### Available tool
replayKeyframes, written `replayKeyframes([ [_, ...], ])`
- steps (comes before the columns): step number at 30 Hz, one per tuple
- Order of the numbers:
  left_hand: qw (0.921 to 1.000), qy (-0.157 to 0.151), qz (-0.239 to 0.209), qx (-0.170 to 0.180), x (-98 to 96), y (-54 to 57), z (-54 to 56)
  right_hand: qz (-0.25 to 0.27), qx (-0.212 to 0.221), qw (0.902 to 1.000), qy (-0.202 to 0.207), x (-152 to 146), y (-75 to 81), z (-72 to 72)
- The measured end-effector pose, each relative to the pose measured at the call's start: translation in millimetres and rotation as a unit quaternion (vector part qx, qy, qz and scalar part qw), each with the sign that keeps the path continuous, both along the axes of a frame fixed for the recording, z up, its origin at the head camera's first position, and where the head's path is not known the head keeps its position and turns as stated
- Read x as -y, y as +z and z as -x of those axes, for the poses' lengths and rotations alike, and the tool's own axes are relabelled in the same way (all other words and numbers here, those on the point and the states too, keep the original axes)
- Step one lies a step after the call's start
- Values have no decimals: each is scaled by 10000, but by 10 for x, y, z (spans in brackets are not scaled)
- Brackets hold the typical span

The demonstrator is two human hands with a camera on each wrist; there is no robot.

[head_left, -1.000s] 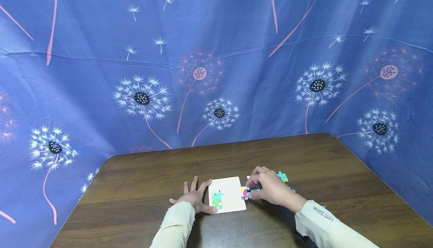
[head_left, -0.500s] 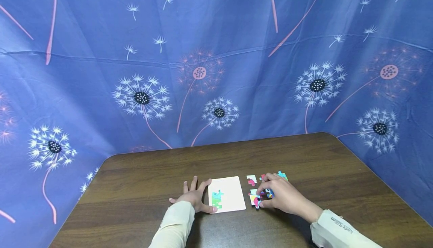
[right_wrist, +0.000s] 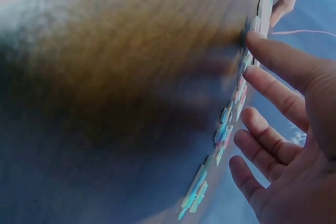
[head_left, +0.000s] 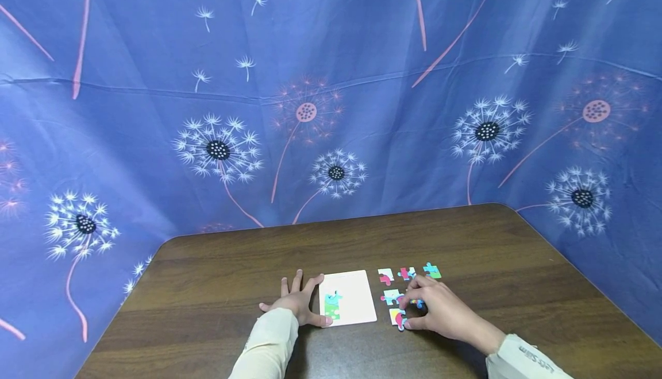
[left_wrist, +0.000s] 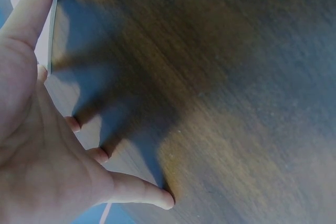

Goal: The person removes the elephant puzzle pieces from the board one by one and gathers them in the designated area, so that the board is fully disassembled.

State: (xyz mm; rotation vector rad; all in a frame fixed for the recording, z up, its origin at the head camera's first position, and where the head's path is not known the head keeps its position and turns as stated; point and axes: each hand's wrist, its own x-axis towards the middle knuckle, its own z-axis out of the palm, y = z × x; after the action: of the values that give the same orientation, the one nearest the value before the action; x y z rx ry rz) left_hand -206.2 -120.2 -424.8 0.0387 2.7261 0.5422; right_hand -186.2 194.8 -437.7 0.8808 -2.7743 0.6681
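My left hand lies with fingers spread on the table, its thumb and forefinger resting along the left edge of a white square puzzle board. A blue and green patch of puzzle sits in the board's lower left corner. Right of the board, my right hand pinches a yellow, pink and blue puzzle piece between thumb and forefinger, low at the tabletop. The other fingers of that hand are loosely bent above more pieces. Part of a blue piece shows behind the forefinger.
Several loose pieces lie right of the board: a white and pink one, a red and blue one, a blue and green one and a pale blue one. A brown wooden table meets a blue dandelion-print cloth behind.
My right hand has moved the yellow and pink piece away from the board's right edge, rightward and nearer to me. The left hand and board have stayed in place.
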Motion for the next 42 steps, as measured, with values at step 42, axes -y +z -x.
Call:
replayKeyframes([
  [42, 10000, 50, -15, 65, -25, 107, -46, 977, 1115, 9887, 218, 550, 169, 220],
])
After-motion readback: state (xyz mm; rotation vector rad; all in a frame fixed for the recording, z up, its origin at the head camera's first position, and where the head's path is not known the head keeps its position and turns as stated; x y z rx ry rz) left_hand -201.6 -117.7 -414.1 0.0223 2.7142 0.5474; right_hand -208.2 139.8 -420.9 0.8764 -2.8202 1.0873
